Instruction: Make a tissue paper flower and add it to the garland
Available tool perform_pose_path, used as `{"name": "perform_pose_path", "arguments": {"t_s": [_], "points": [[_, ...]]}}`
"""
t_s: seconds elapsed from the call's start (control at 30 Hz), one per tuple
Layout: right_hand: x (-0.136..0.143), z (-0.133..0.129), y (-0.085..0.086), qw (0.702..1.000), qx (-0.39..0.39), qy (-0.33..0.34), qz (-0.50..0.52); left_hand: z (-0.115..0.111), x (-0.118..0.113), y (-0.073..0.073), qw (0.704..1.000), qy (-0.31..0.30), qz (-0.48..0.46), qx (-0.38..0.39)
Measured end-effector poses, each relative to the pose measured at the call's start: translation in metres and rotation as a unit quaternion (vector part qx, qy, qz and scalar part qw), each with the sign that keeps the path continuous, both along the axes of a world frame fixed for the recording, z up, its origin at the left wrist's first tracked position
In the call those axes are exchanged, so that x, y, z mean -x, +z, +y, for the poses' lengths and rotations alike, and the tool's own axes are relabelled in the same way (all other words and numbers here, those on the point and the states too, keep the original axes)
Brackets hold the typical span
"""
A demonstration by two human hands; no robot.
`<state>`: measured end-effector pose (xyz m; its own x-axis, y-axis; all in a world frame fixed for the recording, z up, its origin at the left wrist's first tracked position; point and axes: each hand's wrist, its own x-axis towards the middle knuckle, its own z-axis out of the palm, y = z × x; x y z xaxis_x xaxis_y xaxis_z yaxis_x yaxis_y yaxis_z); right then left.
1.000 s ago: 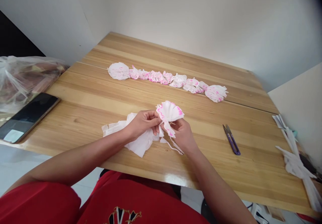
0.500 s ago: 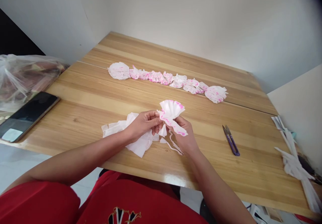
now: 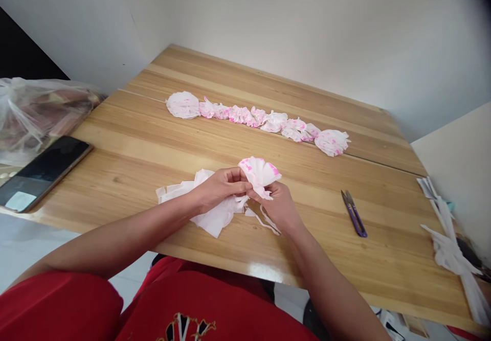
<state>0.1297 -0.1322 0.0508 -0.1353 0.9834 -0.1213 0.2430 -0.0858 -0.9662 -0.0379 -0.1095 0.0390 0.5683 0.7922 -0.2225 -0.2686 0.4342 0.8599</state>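
both hands (image 3: 249, 192) pinch a pink-edged paper flower (image 3: 260, 173).

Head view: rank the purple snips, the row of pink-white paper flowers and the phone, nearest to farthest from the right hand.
From the right hand:
1. Row of paper flowers, beyond it.
2. Purple snips, to its right; close call with the row.
3. Phone, far left edge.

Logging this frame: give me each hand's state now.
Left hand: closed, pinching the paper flower.
Right hand: closed on the same paper flower from below.
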Motion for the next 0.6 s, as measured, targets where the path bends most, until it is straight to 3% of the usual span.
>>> {"name": "perform_pose_path", "arguments": {"t_s": [0.17, 0.37, 0.6], "points": [[0.002, 0.000, 0.004, 0.995, 0.070, 0.017, 0.065, 0.001, 0.001, 0.002, 0.999, -0.013, 0.017, -0.031], [-0.003, -0.002, -0.015, 0.979, 0.080, 0.006, 0.186, -0.002, -0.001, 0.003, 0.998, 0.057, -0.013, -0.019], [-0.003, -0.002, -0.021, 0.970, 0.091, 0.008, 0.224, -0.002, -0.001, 0.005, 0.998, 0.046, -0.023, -0.029]]}}
